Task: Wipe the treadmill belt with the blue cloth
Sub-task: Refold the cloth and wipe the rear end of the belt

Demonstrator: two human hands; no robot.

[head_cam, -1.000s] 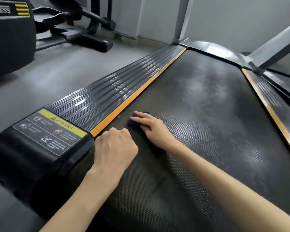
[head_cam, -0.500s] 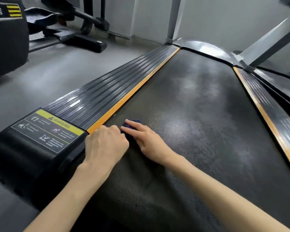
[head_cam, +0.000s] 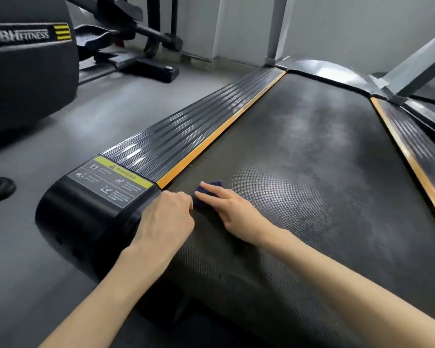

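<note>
The black textured treadmill belt (head_cam: pixel 312 172) fills the middle and right of the view, with dull grey smears further up. A small dark blue cloth (head_cam: pixel 215 185) lies on the belt near its left edge, mostly hidden. My right hand (head_cam: pixel 232 213) presses flat on the cloth with straight fingers. My left hand (head_cam: pixel 167 219) rests with curled fingers at the belt's near left corner, beside the cloth; whether it touches the cloth is hidden.
A ribbed left side rail (head_cam: pixel 194 131) with an orange strip and a yellow warning label (head_cam: pixel 111 180) borders the belt. The right rail (head_cam: pixel 412 151) runs along the other side. Grey uprights (head_cam: pixel 274 28) stand at the far end. Another fitness machine (head_cam: pixel 28 66) stands on the grey floor at left.
My right hand has slid the cloth nearer to the belt's left edge and close to my left hand. The camera view has shifted to the left.
</note>
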